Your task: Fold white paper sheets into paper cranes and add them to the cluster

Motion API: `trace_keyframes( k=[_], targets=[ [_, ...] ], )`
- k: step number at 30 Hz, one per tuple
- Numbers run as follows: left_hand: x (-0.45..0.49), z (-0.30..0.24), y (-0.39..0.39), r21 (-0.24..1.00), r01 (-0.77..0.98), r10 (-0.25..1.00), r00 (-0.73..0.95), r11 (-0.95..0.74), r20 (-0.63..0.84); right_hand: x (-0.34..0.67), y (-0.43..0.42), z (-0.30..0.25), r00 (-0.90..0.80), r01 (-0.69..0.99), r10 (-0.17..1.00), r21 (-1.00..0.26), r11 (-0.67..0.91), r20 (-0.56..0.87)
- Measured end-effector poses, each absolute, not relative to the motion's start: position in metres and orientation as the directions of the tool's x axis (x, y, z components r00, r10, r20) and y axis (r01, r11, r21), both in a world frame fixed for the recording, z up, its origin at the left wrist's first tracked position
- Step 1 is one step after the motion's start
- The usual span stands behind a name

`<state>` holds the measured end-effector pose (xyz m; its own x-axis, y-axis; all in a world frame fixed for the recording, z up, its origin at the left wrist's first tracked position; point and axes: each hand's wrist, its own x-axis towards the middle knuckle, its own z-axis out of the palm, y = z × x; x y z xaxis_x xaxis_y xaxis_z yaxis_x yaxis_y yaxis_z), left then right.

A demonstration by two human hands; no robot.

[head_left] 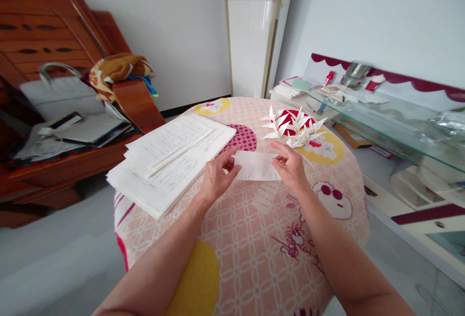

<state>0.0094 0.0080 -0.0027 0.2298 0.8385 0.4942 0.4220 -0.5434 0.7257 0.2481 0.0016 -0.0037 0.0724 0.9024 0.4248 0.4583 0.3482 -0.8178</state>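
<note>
Left hand [220,171] and right hand [289,165] pinch paper slip [255,165] closely at opposite ends; seemingly to hold it flat

This is a home. A carved wooden settee [36,39] stands left of the cloth-covered table [250,238], a tall air conditioner [249,39] behind the table.

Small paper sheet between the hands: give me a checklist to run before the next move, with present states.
1. Left hand on the left end of the small sheet: ok.
2. Right hand on its right end: ok.
3. Paper stack apart from the small sheet: ok, it lies to the left.
4. Folded white paper pieces untouched by the right hand: cannot tell, they sit just beyond its fingers.
5. Small sheet's edges exactly lined up: cannot tell, detail too fine.
</note>
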Motion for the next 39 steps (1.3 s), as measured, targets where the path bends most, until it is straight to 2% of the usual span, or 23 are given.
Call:
trace_keyframes(
  k=[1, 4, 6, 11, 14, 16, 18, 23, 25, 27, 31, 34, 39],
  targets=[
    [0.012, -0.001, 0.003, 0.667, 0.444, 0.796, 0.24, -0.599, 0.556, 0.247, -0.001, -0.001, 0.03, 0.462, 0.882, -0.789, 0.405, 0.471],
    [0.019, 0.004, -0.01, 0.516, 0.459, 0.678, 0.327, -0.723, 0.659, 0.242, -0.008, 0.007, -0.086, 0.446, 0.875, -0.767, 0.461, 0.476],
    [0.018, 0.007, -0.013, 0.486, 0.423, 0.636, 0.38, -0.765, 0.671, 0.241, -0.011, 0.011, -0.125, 0.462, 0.864, -0.741, 0.486, 0.488],
    [0.0, 0.019, -0.006, 0.534, 0.262, 0.578, 0.555, -0.804, 0.598, 0.249, -0.011, 0.015, -0.129, 0.462, 0.806, -0.685, 0.564, 0.577],
    [-0.012, 0.022, 0.004, 0.487, 0.285, 0.523, 0.712, -0.825, 0.469, 0.257, -0.011, 0.018, -0.064, 0.449, 0.817, -0.715, 0.536, 0.573],
    [-0.017, 0.02, 0.01, 0.48, 0.33, 0.546, 0.719, -0.813, 0.429, 0.262, -0.012, 0.022, -0.009, 0.438, 0.849, -0.761, 0.478, 0.528],
    [-0.02, 0.016, 0.014, 0.52, 0.339, 0.585, 0.683, -0.784, 0.437, 0.266, -0.014, 0.026, 0.025, 0.403, 0.882, -0.813, 0.421, 0.47],
    [-0.021, 0.01, 0.017, 0.751, 0.225, 0.721, 0.54, -0.62, 0.434, 0.268, -0.017, 0.036, 0.038, 0.24, 0.921, -0.898, 0.369, 0.389],
    [-0.021, 0.011, 0.017, 0.764, 0.204, 0.724, 0.533, -0.613, 0.439, 0.266, -0.017, 0.037, 0.038, 0.181, 0.92, -0.908, 0.378, 0.391],
    [-0.02, 0.013, 0.016, 0.703, 0.239, 0.688, 0.557, -0.67, 0.466, 0.265, -0.016, 0.036, 0.023, 0.142, 0.92, -0.912, 0.385, 0.392],
    [-0.016, 0.011, 0.018, 0.488, 0.331, 0.575, 0.625, -0.808, 0.529, 0.265, -0.014, 0.031, -0.03, 0.108, 0.918, -0.912, 0.396, 0.395],
    [-0.016, 0.004, 0.022, 0.437, 0.341, 0.542, 0.667, -0.832, 0.511, 0.271, -0.012, 0.028, -0.126, 0.158, 0.917, -0.905, 0.395, 0.379],
    [-0.018, -0.013, 0.029, 0.507, 0.357, 0.565, 0.749, -0.785, 0.346, 0.282, -0.01, 0.023, -0.35, 0.41, 0.911, -0.838, 0.359, 0.218]
  ],
)
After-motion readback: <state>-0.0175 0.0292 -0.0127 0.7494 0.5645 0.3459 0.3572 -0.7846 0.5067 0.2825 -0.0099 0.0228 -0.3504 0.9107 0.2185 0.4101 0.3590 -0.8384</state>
